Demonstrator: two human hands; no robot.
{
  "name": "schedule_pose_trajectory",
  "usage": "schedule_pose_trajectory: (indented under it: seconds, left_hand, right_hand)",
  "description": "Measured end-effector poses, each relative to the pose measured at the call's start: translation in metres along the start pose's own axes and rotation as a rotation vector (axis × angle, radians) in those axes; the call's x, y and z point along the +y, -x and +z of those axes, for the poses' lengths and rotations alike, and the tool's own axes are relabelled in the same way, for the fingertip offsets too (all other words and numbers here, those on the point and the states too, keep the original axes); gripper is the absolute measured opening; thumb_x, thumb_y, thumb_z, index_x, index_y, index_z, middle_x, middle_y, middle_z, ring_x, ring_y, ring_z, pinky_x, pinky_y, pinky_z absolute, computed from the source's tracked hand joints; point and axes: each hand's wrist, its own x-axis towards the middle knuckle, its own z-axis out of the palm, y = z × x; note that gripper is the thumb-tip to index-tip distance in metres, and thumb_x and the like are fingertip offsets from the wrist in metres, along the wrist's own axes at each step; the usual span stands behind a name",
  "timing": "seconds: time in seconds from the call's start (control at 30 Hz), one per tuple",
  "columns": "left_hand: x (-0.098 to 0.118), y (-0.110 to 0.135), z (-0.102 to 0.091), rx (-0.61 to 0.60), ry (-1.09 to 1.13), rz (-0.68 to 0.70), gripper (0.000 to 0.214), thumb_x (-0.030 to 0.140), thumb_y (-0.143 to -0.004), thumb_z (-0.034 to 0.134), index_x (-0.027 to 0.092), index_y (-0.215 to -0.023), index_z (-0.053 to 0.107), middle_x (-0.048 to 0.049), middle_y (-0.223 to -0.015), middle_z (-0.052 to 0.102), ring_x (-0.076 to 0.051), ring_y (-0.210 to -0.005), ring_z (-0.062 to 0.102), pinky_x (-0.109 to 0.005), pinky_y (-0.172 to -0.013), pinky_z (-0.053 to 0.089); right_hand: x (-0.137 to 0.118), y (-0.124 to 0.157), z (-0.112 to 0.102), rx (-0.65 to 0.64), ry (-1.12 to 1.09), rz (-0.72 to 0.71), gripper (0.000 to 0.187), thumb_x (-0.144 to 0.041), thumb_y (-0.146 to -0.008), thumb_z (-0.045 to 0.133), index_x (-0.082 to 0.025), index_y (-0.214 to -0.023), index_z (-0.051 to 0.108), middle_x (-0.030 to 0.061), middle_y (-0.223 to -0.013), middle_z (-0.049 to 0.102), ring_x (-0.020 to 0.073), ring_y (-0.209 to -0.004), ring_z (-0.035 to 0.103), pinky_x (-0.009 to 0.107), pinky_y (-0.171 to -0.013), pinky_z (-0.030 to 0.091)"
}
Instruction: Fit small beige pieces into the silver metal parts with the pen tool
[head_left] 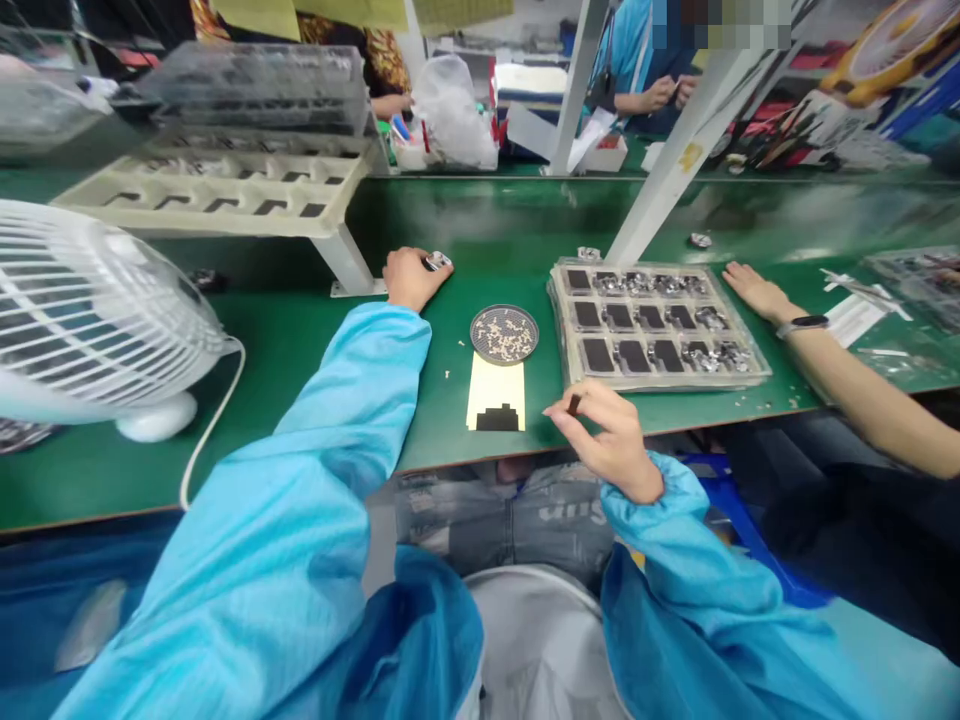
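Observation:
My left hand rests far out on the green table, fingers curled round a small shiny metal part. My right hand hovers near the table's front edge, pinching a small dark piece between thumb and finger. Just left of it lies a pale yellow card with dark squares stuck along its lower edge. Above the card sits a round dish of small beige bits. A compartment tray with dark pads and shiny metal parts lies to the right.
A white desk fan stands at the left, its cord trailing off the edge. A beige tray rack sits behind it. A co-worker's bare arm with a wristband reaches in from the right. White frame posts rise behind the tray.

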Motion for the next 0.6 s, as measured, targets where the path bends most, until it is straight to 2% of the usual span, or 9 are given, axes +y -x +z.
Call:
schedule_pose_trajectory:
  seconds: [0.07,0.1,0.13,0.17,0.23,0.3,0.37,0.5,0.6]
  left_hand:
    - [-0.010,0.003,0.010,0.232,0.169,-0.065,0.024,0.035,-0.091,0.072,0.012,-0.095,0.068,-0.0140,-0.111,0.077,-0.022,-0.114,0.069,-0.033,-0.103,0.052]
    - [-0.012,0.008,0.015,0.323,0.307,-0.084,0.024,0.030,-0.085,0.078,0.014,-0.098,0.066,-0.0143,-0.112,0.077,-0.022,-0.110,0.071,-0.033,-0.101,0.054]
    - [-0.012,0.017,0.019,0.363,0.461,-0.088,0.028,0.026,-0.082,0.081,0.016,-0.102,0.064,-0.0137,-0.112,0.077,-0.022,-0.105,0.073,-0.033,-0.097,0.057]
    - [-0.010,0.028,0.023,0.342,0.613,-0.082,0.034,0.025,-0.081,0.082,0.017,-0.106,0.061,-0.0126,-0.111,0.077,-0.021,-0.099,0.075,-0.033,-0.092,0.059]
    - [-0.002,0.058,0.025,0.205,0.855,-0.088,0.046,0.026,-0.077,0.085,0.019,-0.112,0.056,-0.0096,-0.105,0.078,-0.020,-0.086,0.077,-0.032,-0.082,0.062]
    - [0.007,0.088,0.022,0.026,0.977,-0.108,0.059,0.029,-0.070,0.091,0.020,-0.115,0.055,-0.0064,-0.096,0.078,-0.019,-0.076,0.076,-0.031,-0.074,0.063]
    - [0.016,0.112,0.015,-0.160,1.030,-0.119,0.069,0.029,-0.066,0.094,0.020,-0.123,0.056,-0.0057,-0.097,0.078,-0.020,-0.081,0.077,-0.031,-0.076,0.064]
    - [0.030,0.132,0.005,-0.443,1.046,-0.081,0.071,0.025,-0.065,0.095,0.020,-0.127,0.060,-0.0081,-0.112,0.077,-0.023,-0.099,0.077,-0.032,-0.087,0.063]
    - [0.038,0.137,0.005,-0.548,1.040,-0.086,0.060,0.025,-0.068,0.093,0.018,-0.118,0.061,-0.0073,-0.105,0.077,-0.021,-0.095,0.077,-0.030,-0.082,0.062]
  right_hand:
    - [0.000,-0.009,0.016,-0.012,-0.069,0.111,0.035,-0.041,-0.104,0.062,-0.020,-0.078,0.073,0.0022,-0.065,0.065,0.0153,-0.061,0.062,0.031,-0.062,0.051]
    - [0.003,-0.013,0.025,-0.019,-0.132,0.190,0.039,-0.045,-0.105,0.059,-0.020,-0.078,0.072,0.0001,-0.059,0.062,0.0133,-0.055,0.059,0.029,-0.058,0.050]
    - [0.006,-0.016,0.034,-0.022,-0.211,0.271,0.041,-0.049,-0.106,0.057,-0.020,-0.080,0.071,-0.0013,-0.057,0.061,0.0119,-0.052,0.058,0.027,-0.055,0.049]
    - [0.010,-0.019,0.043,-0.018,-0.297,0.347,0.042,-0.053,-0.105,0.057,-0.020,-0.084,0.071,-0.0019,-0.058,0.062,0.0114,-0.051,0.059,0.025,-0.054,0.050]
    - [0.020,-0.023,0.056,0.003,-0.445,0.449,0.040,-0.059,-0.099,0.064,-0.020,-0.094,0.068,-0.0010,-0.066,0.067,0.0124,-0.057,0.064,0.024,-0.055,0.054]
    - [0.029,-0.024,0.063,0.022,-0.499,0.475,0.041,-0.060,-0.093,0.071,-0.020,-0.100,0.066,0.0002,-0.075,0.070,0.0138,-0.066,0.068,0.024,-0.058,0.057]
    - [0.035,-0.024,0.064,0.034,-0.448,0.451,0.039,-0.058,-0.092,0.074,-0.021,-0.100,0.066,0.0003,-0.080,0.070,0.0130,-0.069,0.068,0.023,-0.059,0.057]
    - [0.038,-0.021,0.064,0.049,-0.406,0.442,0.034,-0.054,-0.096,0.072,-0.021,-0.099,0.064,0.0000,-0.082,0.070,0.0116,-0.067,0.068,0.022,-0.060,0.057]
    - [0.037,-0.020,0.066,0.053,-0.429,0.455,0.032,-0.052,-0.096,0.072,-0.022,-0.101,0.064,-0.0009,-0.080,0.071,0.0125,-0.069,0.071,0.022,-0.062,0.059]
